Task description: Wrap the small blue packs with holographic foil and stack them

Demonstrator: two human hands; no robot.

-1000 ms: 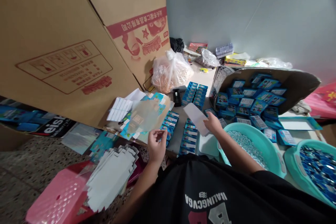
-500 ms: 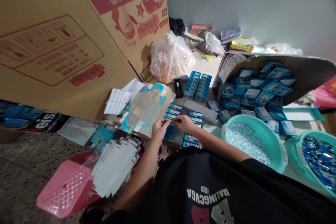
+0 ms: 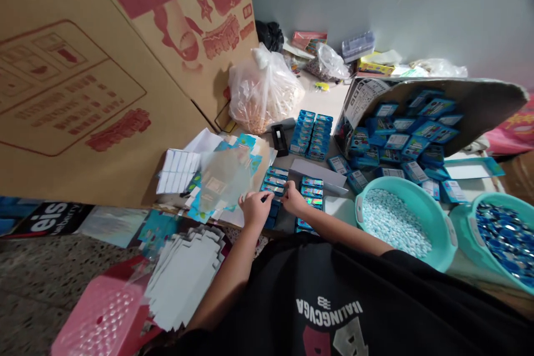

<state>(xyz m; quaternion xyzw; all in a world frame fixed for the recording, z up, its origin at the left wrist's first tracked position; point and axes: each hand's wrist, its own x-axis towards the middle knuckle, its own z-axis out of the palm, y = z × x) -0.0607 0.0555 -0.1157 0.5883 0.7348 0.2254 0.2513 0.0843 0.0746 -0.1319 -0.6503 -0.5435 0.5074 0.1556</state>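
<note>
My left hand (image 3: 254,208) and my right hand (image 3: 293,200) meet over a row of small blue packets (image 3: 273,181) at the table's near edge. Both hands have their fingers curled, and they pinch a small dark thing between them that I cannot make out. A second row of blue packets (image 3: 311,189) lies just right of my right hand. A grey flat card (image 3: 317,172) lies on the table behind the rows. A clear plastic sheet (image 3: 223,178) lies over printed cards left of my left hand.
A big cardboard box (image 3: 83,78) stands at the left. Two teal basins (image 3: 442,236) (image 3: 461,228) hold pale and dark blue small pieces. A tilted box (image 3: 479,108) holds several blue packets. A plastic bag (image 3: 262,89) sits at the back. A pink stool (image 3: 95,317) bears white cards (image 3: 179,275).
My right hand has put the white card down on the table and come left to meet my left hand. Both hands have dropped onto the near row of blue packets.
</note>
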